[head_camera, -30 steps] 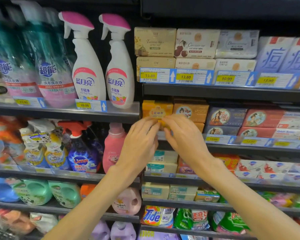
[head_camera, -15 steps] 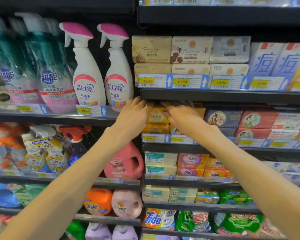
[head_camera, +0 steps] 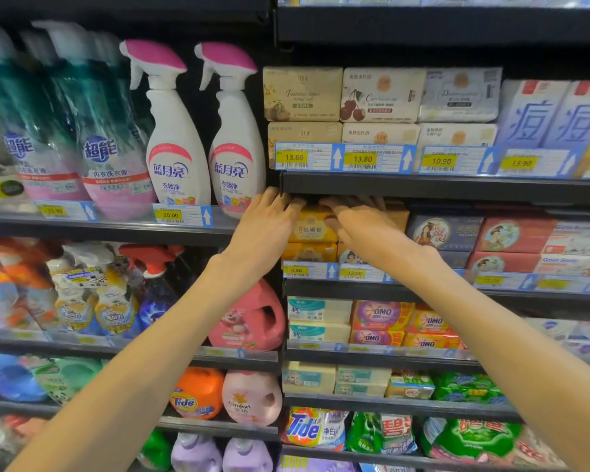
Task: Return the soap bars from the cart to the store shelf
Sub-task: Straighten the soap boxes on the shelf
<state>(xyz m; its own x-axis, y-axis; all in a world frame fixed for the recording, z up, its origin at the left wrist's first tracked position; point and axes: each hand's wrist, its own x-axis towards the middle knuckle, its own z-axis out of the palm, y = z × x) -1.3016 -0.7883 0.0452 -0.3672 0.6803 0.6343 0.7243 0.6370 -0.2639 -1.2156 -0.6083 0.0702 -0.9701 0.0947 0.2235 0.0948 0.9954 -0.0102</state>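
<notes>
**Seating the yellow soap bar squarely on its stack**

While both arms reached up into the second soap tier, the small yellow cardboard-boxed soap bar [head_camera: 312, 224] sat on top of another yellow boxed bar [head_camera: 309, 251], at about twelve o'clock from the 9.90 price tag [head_camera: 296, 270] on the dark metal shelf [head_camera: 382, 290]. The left hand [head_camera: 266, 221] lay against the bar's nine o'clock side with fingers extended under the upper shelf lip; it looked flat and pushing, not clenched. The right hand [head_camera: 358, 223] covered the bar's three o'clock edge, fingers spread forward and mostly straight; whether the thumb pinched the box could not be told, since the fingertips were hidden in shadow.

To do this step well, the push probably needed to be even from both sides, so the box slid straight back without skewing. The orange-brown boxed soap [head_camera: 397, 214] at three o'clock stood touching or just beside it, so the right hand likely had to avoid nudging that neighbour. Keeping the printed label facing outward, flush with the bar below, seemed the sensible finish.
</notes>
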